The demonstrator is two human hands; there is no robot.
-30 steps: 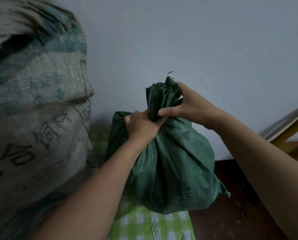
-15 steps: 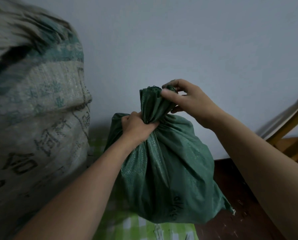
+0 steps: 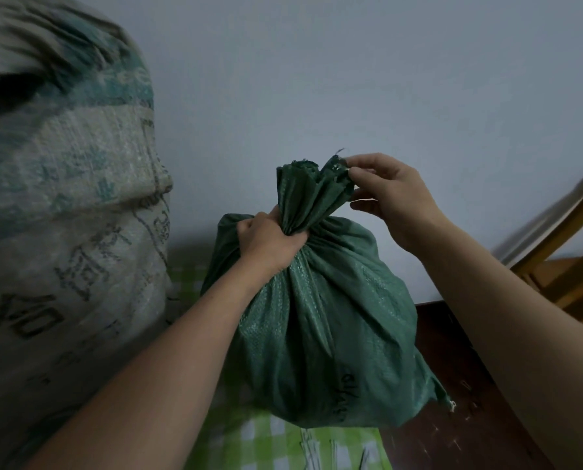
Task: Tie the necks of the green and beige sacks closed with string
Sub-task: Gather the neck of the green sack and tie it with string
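Left hand (image 3: 271, 244) grips green sack (image 3: 331, 334) neck; right hand (image 3: 390, 198) pinches rim.

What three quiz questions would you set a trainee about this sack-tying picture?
1. True or false: the left hand grips the gathered neck of the green sack.
2. What does the right hand pinch? A the sack's frayed top edge; B scissors; C a cup.
3. Fill the gap: the beige sack stands to the ___ of the green one.

Key: 1 true; 2 A; 3 left.
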